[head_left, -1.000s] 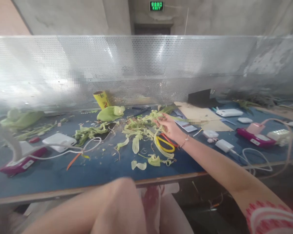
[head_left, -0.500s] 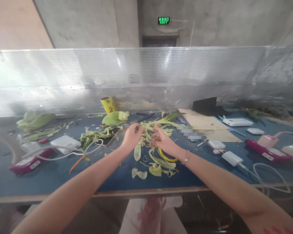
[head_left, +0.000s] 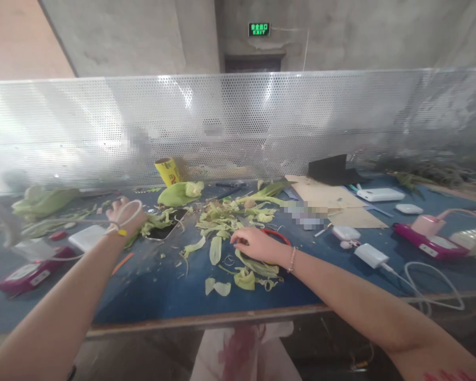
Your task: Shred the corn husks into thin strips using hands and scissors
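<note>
My left hand reaches over the left side of the table, among small green scraps. Its fingers look bent and apart, slightly blurred, and I see nothing held. A white cable loops across that wrist. My right hand hovers low over or rests on peeled leaf pieces, fingers loosely curled, with a gap by the thumb. Partly hidden under it is a ring-like thing, its red arc showing. A heap of torn pale green leaves lies just beyond the right hand.
A phone-like black slab lies under greens. Behind stand a yellow roll and a pale green bulb-like plant piece. Purple power strips and white chargers flank both arms. A perforated metal screen closes the back.
My left hand has left the leaf heap and moved left to the scraps by the cable. My right hand has lowered toward me, off the heap. The view has shifted slightly.
</note>
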{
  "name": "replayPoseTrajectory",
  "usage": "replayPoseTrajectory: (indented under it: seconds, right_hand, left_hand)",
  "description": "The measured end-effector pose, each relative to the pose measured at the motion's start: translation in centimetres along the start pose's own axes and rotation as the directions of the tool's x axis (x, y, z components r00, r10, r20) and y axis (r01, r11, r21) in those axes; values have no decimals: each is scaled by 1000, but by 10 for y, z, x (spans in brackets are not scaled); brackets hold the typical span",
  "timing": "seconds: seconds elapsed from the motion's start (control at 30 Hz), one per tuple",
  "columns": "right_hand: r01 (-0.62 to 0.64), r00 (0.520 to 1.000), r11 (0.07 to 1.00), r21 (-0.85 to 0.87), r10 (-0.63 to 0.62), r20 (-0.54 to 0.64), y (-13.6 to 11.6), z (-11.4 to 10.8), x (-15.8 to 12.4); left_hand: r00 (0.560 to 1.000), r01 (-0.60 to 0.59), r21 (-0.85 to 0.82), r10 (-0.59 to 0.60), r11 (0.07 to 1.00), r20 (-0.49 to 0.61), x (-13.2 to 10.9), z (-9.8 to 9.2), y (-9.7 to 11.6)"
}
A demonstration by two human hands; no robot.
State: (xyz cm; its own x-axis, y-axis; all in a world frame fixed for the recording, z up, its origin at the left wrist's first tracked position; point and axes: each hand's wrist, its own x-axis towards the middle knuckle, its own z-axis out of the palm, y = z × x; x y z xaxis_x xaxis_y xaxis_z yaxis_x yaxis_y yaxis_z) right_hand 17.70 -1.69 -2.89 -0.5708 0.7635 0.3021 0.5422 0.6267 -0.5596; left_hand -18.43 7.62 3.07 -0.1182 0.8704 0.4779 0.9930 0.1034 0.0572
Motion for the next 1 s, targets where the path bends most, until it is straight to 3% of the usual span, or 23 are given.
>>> replayPoseTrajectory:
  seconds: [0.07, 0.2, 0.37, 0.43, 0.5, 0.63, 0.8, 0.9, 1.0]
  right_hand:
    - [1, 1000, 1000, -9, -1, -8, 2, 1, 0]
    - [45, 999, 999, -21, -45, 2, 4, 4, 2]
    - [144, 990, 987, -77, -143, 16, 7, 6, 2]
    - [184, 983, 976, -116, -183, 20, 7, 3, 2]
    - [221, 975, 962, -160, -220, 27, 7, -2, 1]
    - [282, 958, 930, -234, -286, 20, 11, -8, 2]
    - [289, 954, 921, -263, -301, -7, 20, -13, 5]
    - [195, 972, 967, -163, -213, -102, 27, -20, 7]
    - [67, 976, 997, -46, -75, -206, 37, -28, 8]
  left_hand:
    - [1000, -22, 78, 23, 997, -16, 0, 3, 27]
    - [961, -248, 65, 237, 967, 140, 6, 20, 109]
    - [833, -498, -93, 506, 862, 222, 28, 54, 217]
    - [796, -536, -141, 554, 832, 245, 39, 64, 250]
    - [789, -531, -163, 555, 832, 265, 49, 72, 272]
    - [763, -507, -193, 541, 840, 355, 60, 86, 295]
    - [725, -480, -247, 539, 842, 429, 58, 99, 302]
    - [737, -449, -275, 526, 850, 424, 57, 101, 302]
    - [783, -396, -322, 500, 860, 370, 56, 99, 298]
